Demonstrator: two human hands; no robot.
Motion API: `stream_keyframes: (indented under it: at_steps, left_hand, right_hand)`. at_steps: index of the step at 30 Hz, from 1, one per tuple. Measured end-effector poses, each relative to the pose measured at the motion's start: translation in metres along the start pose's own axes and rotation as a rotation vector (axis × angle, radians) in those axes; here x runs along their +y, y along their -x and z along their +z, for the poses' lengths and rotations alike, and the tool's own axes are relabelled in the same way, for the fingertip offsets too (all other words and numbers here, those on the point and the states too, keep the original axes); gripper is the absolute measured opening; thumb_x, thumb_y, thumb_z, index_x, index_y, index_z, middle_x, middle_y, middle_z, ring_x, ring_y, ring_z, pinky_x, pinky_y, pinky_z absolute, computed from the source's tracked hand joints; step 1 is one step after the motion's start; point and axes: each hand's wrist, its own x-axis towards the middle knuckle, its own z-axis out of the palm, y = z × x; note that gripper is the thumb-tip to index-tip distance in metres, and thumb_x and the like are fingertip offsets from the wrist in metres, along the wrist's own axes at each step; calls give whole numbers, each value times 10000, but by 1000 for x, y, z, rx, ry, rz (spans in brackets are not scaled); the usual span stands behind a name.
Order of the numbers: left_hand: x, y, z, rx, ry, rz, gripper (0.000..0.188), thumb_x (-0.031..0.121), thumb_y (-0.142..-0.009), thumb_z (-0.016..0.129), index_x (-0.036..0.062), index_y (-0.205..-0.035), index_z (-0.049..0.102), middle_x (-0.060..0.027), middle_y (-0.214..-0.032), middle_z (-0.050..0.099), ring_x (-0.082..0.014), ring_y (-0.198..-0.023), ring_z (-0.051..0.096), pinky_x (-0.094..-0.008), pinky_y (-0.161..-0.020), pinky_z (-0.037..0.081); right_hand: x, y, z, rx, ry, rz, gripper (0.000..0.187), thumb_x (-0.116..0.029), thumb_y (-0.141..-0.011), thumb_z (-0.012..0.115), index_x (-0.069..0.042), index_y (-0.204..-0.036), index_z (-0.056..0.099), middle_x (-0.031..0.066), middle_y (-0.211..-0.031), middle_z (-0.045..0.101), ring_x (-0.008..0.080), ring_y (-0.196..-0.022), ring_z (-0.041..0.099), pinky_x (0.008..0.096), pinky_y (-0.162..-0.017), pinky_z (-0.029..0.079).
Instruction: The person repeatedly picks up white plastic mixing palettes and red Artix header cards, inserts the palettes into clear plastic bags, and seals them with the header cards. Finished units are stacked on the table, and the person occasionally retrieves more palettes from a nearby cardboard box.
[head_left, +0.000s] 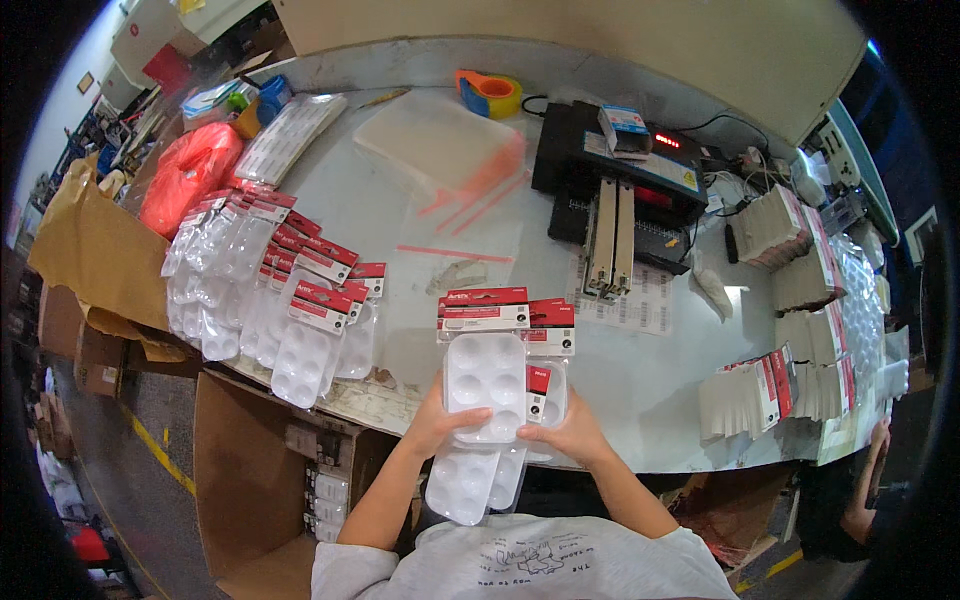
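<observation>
A few white plastic paint palettes with round wells and red-and-white header cards are held upright in front of me at the bench's near edge. My left hand is closed round their left side, thumb across the front palette. My right hand grips the right side, its thumb lying on the lower part of the palettes. A further palette shows below my hands, close to my shirt. The fingers behind the palettes are hidden.
Many carded palettes overlap at the left. Stacks of white cards stand at the right. A black sealing machine, see-through bags and a tape dispenser occupy the back. Below is a cardboard box; at right, another person's arm.
</observation>
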Motion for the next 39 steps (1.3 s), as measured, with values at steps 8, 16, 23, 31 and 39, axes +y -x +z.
stream_keyframes:
  at_steps: [8, 16, 23, 31, 39]
  left_hand:
    - [-20, 38, 9, 34, -401, 505, 927, 250, -535, 837, 6, -1263, 317, -130, -1144, 518, -217, -1051, 519, -352, -921, 403]
    - [45, -20, -32, -484, -1057, 1119, 552, 399, -648, 788, 73, -1056, 609, -103, -1160, 558, -236, -1050, 530, -345, -950, 379]
    - [13, -31, -17, -156, -615, -3, 966, 443, -498, 856, 31, -1259, 428, -142, -1284, 456, -203, -1192, 413, -355, -1028, 312]
    - [62, -4, -18, 164, -717, 621, 946, 364, -503, 860, 1, -1246, 402, -152, -1217, 469, -281, -1104, 488, -377, -961, 375]
    - [234, 12, -190, 227, -736, 239, 954, 346, -511, 859, -11, -1261, 388, -135, -1174, 519, -225, -1095, 501, -336, -947, 389]
  right_hand:
    - [-22, 38, -4, -180, 25, -277, 888, -220, -558, 840, 5, -1285, 383, 147, -1264, 457, 205, -1172, 434, 344, -992, 342]
    - [-60, -23, -40, -393, 584, -613, 731, -411, -613, 790, -87, -1211, 524, 104, -1200, 548, 259, -1109, 507, 372, -991, 357]
    - [20, -30, -24, -139, 579, -611, 809, -411, -630, 802, -41, -1259, 453, 138, -1279, 480, 294, -1183, 442, 432, -1011, 331]
    - [14, -42, 34, -158, -329, -211, 700, -193, -646, 793, -25, -1241, 463, 103, -1211, 521, 232, -1076, 528, 372, -941, 414]
    - [-78, -172, 241, -294, -634, -2, 824, -271, -678, 770, 15, -1308, 323, 133, -1232, 492, 243, -1057, 536, 368, -951, 402]
